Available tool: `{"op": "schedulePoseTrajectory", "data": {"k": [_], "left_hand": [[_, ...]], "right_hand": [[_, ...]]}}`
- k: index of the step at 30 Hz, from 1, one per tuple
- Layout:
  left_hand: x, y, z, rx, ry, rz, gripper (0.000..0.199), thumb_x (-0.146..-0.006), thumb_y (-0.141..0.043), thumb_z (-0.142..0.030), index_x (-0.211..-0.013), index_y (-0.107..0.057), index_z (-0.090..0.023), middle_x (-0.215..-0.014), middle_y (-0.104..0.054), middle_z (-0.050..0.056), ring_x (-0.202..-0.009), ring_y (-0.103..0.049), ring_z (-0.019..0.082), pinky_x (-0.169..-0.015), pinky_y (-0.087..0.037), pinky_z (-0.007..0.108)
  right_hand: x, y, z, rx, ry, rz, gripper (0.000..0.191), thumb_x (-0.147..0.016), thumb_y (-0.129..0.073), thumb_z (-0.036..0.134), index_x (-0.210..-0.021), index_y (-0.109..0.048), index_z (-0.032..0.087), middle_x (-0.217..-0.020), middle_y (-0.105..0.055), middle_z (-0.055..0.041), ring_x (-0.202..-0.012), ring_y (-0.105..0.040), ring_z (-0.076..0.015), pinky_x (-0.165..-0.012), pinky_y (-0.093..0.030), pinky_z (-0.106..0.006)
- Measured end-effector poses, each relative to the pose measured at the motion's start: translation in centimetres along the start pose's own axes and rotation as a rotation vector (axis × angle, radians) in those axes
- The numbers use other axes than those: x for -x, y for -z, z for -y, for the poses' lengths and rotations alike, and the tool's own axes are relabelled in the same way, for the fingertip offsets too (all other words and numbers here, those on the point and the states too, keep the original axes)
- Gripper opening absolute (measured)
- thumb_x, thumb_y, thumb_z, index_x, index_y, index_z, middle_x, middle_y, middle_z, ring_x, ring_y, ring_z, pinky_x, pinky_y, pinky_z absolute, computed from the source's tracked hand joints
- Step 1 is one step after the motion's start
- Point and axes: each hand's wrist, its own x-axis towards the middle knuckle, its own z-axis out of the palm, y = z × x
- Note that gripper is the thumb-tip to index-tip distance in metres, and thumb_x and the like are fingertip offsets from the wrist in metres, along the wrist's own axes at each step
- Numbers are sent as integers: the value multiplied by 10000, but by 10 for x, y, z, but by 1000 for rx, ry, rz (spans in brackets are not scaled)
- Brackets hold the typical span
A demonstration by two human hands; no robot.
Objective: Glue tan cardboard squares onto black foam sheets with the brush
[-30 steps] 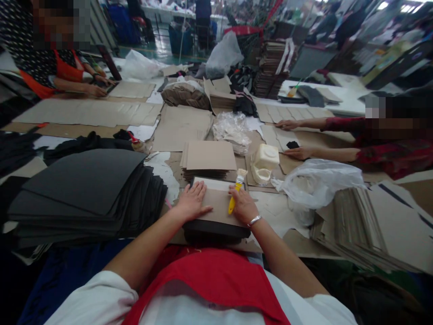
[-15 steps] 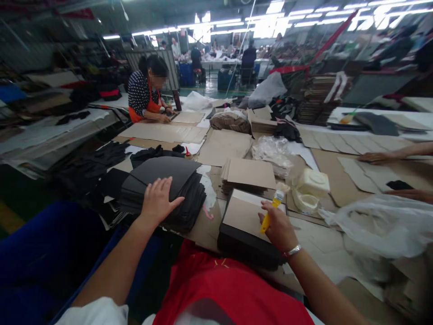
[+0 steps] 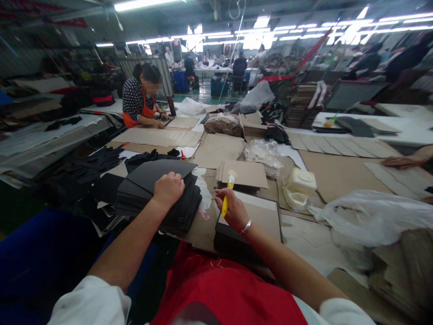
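Observation:
My left hand (image 3: 169, 189) is closed at the right edge of the top dark grey sheet (image 3: 145, 178), its fingers curled round that edge. Below it lies a thick stack of similar dark sheets (image 3: 184, 210). In my right hand (image 3: 233, 210) is a brush (image 3: 225, 204) with a yellow handle, bristles pointing up and away from me. This hand hovers over the left side of a black-edged stack topped with a tan board (image 3: 260, 212), which has a pale strip along its far edge. Just behind stands a pile of tan cardboard pieces (image 3: 248, 171).
A cream plastic container (image 3: 301, 183) with a cut-open side stands right of the stacks. Clear plastic bags (image 3: 365, 216) lie further right. A co-worker (image 3: 144, 97) works at the far left of the table; another person's hand (image 3: 402, 161) rests on sheets at the right edge.
My left hand has gone from lying spread on the dark sheet to curled at its edge. My right hand has moved left with the brush, whose bristles now point more upright.

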Motion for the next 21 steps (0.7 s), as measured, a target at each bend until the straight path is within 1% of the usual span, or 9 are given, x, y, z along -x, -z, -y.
{"op": "schedulePoseTrajectory", "data": {"k": [5, 7, 8, 10, 12, 13, 16, 18, 21], "left_hand": [[47, 13, -61, 112, -291, 37, 292, -894, -363, -247, -842, -627, -132, -833, -605, 138, -781, -607, 235, -633, -448, 317], [62, 15, -82, 191, -371, 53, 282, -896, -389, -268, -821, -629, -140, -810, -612, 129, -769, -608, 228, -652, -463, 323], [66, 16, -86, 241, -398, 18, 282, -898, -409, -309, -838, -631, -146, -832, -622, 128, -802, -610, 235, -695, -476, 341], [68, 11, -85, 355, -388, -138, 314, -876, -472, -418, -970, -623, -158, -991, -632, 139, -978, -589, 272, -856, -467, 408], [63, -4, -75, 485, -286, -296, 486, -833, -536, -491, -1195, -529, -168, -1235, -548, 156, -1196, -478, 302, -1011, -384, 467], [60, -15, -72, 552, -224, -318, 571, -826, -545, -500, -1281, -457, -167, -1312, -490, 164, -1257, -427, 300, -1043, -360, 473], [57, -52, -78, 735, -191, -201, 634, -848, -517, -495, -1360, -354, -159, -1344, -451, 170, -1280, -419, 267, -1038, -393, 445], [64, -72, -96, 778, -297, -88, 599, -855, -508, -486, -1348, -385, -168, -1342, -461, 162, -1275, -431, 257, -1035, -402, 438], [78, -87, -131, 726, -544, 20, 601, -814, -565, -493, -1323, -454, -193, -1390, -442, 152, -1315, -382, 280, -1066, -356, 469]], "right_hand": [[-26, -25, 8, -154, -227, -182, 265, -810, -534, 449, -926, -439, 231, -703, -567, 28, -573, -545, -135, -543, -414, -252], [-26, -22, 3, -132, -256, -266, 261, -781, -552, 425, -906, -427, 232, -641, -483, 59, -515, -460, -119, -512, -370, -243], [-23, -17, -1, -113, -255, -299, 250, -774, -554, 405, -900, -423, 232, -641, -462, 61, -519, -439, -116, -517, -363, -243], [-12, 4, -16, -67, -246, -335, 216, -781, -533, 379, -882, -413, 231, -666, -449, 52, -550, -427, -116, -546, -370, -248], [6, 34, -36, -13, -244, -328, 196, -798, -507, 380, -872, -407, 229, -701, -453, 37, -594, -436, -123, -585, -389, -255], [16, 52, -48, 19, -249, -312, 192, -802, -498, 383, -866, -406, 227, -720, -458, 29, -617, -445, -126, -604, -396, -259], [49, 102, -86, 156, -343, -235, 197, -783, -514, 373, -847, -406, 222, -726, -473, 22, -633, -462, -136, -612, -396, -267], [66, 124, -109, 277, -471, -174, 226, -755, -549, 369, -855, -411, 221, -676, -471, 36, -585, -463, -139, -571, -372, -263], [78, 137, -134, 425, -565, -121, 288, -736, -583, 379, -914, -430, 211, -650, -492, 40, -543, -486, -146, -533, -343, -254]]}}
